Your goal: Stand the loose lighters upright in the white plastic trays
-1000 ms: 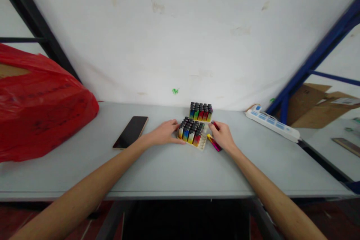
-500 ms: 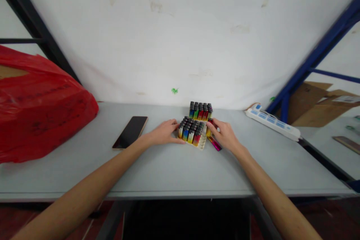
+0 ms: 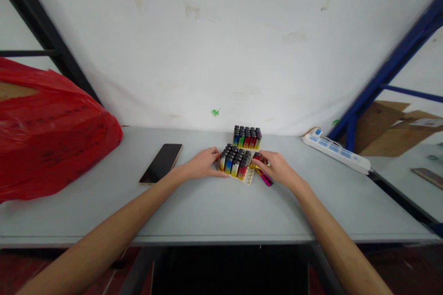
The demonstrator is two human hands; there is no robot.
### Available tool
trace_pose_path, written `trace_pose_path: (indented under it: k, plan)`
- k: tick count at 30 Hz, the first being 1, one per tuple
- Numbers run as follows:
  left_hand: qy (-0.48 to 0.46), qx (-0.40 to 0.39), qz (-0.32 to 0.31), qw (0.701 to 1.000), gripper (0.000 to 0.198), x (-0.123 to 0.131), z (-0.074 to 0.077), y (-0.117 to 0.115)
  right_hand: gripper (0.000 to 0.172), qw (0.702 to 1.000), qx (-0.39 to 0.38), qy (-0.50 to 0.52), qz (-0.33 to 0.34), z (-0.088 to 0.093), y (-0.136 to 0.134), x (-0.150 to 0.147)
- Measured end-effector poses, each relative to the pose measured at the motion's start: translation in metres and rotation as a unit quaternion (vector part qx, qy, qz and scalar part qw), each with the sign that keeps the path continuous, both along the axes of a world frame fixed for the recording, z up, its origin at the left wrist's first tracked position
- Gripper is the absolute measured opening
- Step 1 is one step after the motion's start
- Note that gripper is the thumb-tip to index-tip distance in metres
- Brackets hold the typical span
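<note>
Several cigarette lighters with black tops and shiny coloured bodies (image 3: 235, 167) stand in rows in a pale slotted tray (image 3: 248, 176). My left hand (image 3: 204, 163) holds the tray's left side, thumb at the front corner and fingers behind. At the tray's right edge, my right hand (image 3: 277, 166) is closed with thumb and fingers around a lighter (image 3: 256, 156), which is mostly hidden by the fingers. A magenta-and-gold lighter (image 3: 265, 177) lies on the table just under that hand. Bare slots show along the tray's right side.
Behind the tray stands a second block of upright lighters (image 3: 247, 138), close to the wall. A phone (image 3: 161, 163) lies to the left, beside a large red plastic bag (image 3: 58, 133). On the right are a white power strip (image 3: 335, 151) and a cardboard box (image 3: 387, 129) beyond the blue post.
My right hand has shifted slightly, and the yellow lighter that stood upright in its fingers now shows less and sits lower. My left hand and the tray stay put.
</note>
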State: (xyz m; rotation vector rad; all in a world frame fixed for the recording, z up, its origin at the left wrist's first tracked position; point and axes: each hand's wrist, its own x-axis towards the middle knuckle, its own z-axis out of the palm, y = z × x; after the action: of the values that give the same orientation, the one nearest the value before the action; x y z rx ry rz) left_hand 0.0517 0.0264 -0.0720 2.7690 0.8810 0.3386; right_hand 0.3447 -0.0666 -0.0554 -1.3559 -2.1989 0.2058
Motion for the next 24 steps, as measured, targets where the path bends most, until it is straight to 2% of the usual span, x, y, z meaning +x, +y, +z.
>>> trace_pose_path:
  k: [6, 10, 13, 16, 19, 24]
  plan:
    - [0.002, -0.001, 0.005, 1.000, 0.069, 0.001, 0.002, -0.001, 0.038, 1.000, -0.005, -0.015, -0.002, 0.004, 0.000, 0.007]
    - [0.002, -0.002, 0.008, 1.000, 0.070, 0.001, 0.001, -0.001, 0.040, 0.999, 0.012, 0.028, -0.039, 0.011, -0.004, 0.033]
    - [0.004, -0.002, 0.010, 1.000, 0.072, 0.000, 0.000, 0.000, 0.035, 0.999, -0.014, -0.010, -0.050, 0.004, -0.002, 0.057]
    - [0.013, 0.004, 0.007, 1.000, 0.073, 0.001, 0.001, -0.001, 0.034, 0.997, -0.061, -0.031, -0.030, -0.008, 0.003, 0.072]
    - [0.014, 0.007, 0.007, 1.000, 0.072, 0.001, 0.002, -0.001, 0.031, 0.997, -0.073, -0.026, -0.021, -0.015, 0.006, 0.074]
    - [0.010, 0.003, 0.008, 1.000, 0.072, 0.002, 0.001, -0.002, 0.037, 0.994, -0.066, 0.036, -0.083, -0.007, 0.003, 0.064]
